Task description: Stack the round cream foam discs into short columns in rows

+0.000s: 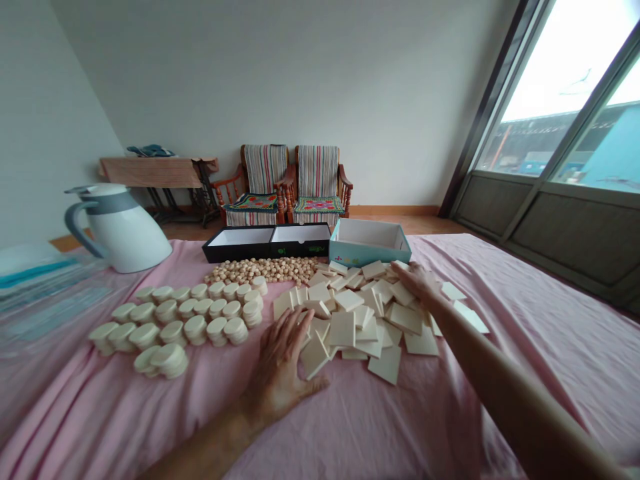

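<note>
A loose heap of pale square wooden tiles (345, 327) lies on the pink cloth, several of them tilted on one another. My left hand (283, 357) rests at the heap's near left side, fingers stretched out and thumb apart, with nothing in it. At the far right side of the heap, my right hand (417, 283) reaches in with its fingers extended against the tiles; its fingertips are partly hidden. Stacks of round wooden discs (173, 333) stand in rows to the left of my left hand. Small wooden beads (260, 270) lie heaped behind them.
Behind the beads stands a black two-part box (240, 255), with a light blue box (370, 252) beside it. A white jug (123, 230) and clear plastic packaging (45, 293) are at the left. Two wooden armchairs (317, 177) stand against the wall.
</note>
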`<state>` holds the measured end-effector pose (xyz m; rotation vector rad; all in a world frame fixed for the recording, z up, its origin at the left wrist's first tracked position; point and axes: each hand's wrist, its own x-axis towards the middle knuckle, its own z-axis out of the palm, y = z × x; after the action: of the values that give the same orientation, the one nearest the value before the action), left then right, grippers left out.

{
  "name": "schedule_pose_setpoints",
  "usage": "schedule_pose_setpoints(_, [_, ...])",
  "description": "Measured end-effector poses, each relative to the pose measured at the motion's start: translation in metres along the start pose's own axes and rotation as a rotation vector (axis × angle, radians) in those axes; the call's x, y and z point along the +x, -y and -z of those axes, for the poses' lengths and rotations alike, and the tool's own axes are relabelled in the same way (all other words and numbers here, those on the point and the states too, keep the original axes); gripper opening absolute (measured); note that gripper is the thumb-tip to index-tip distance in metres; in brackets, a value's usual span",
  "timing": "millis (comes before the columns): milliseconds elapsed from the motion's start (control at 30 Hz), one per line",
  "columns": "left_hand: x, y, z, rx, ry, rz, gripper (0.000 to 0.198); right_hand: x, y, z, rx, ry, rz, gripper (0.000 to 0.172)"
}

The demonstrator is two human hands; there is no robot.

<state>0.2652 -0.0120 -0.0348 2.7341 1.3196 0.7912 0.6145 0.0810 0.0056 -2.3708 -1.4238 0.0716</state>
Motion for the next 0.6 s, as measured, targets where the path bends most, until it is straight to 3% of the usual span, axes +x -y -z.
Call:
schedule_pose_setpoints(167, [0.001, -0.006, 0.004, 0.036, 0.003, -0.064, 0.101, -0.024, 0.016, -0.001, 0.099, -0.045, -0.1, 0.069])
schedule_pose_setpoints(300, [0.001, -0.008, 0.003, 0.069, -0.005, -0.105, 0.1, -0.032, 0.014, 0.002, 0.141, -0.086, -0.026, 0.07])
schedule_pose_setpoints(400, [0.001, -0.007, 0.001, 0.09, -0.008, -0.1, 0.101, -0.026, 0.013, 0.011, 0.119, -0.227, 0.014, 0.065])
schedule_pose_setpoints(500, [0.001, -0.006, 0.0, 0.109, 0.009, -0.086, 0.103, -0.01, 0.02, 0.02, 0.055, -0.331, 0.194, 0.044])
schedule_pose_setpoints(600, [0.0, -0.006, 0.001, 0.112, 0.014, -0.072, 0.104, 0.011, 0.032, 0.021, -0.046, -0.222, 0.368, 0.035])
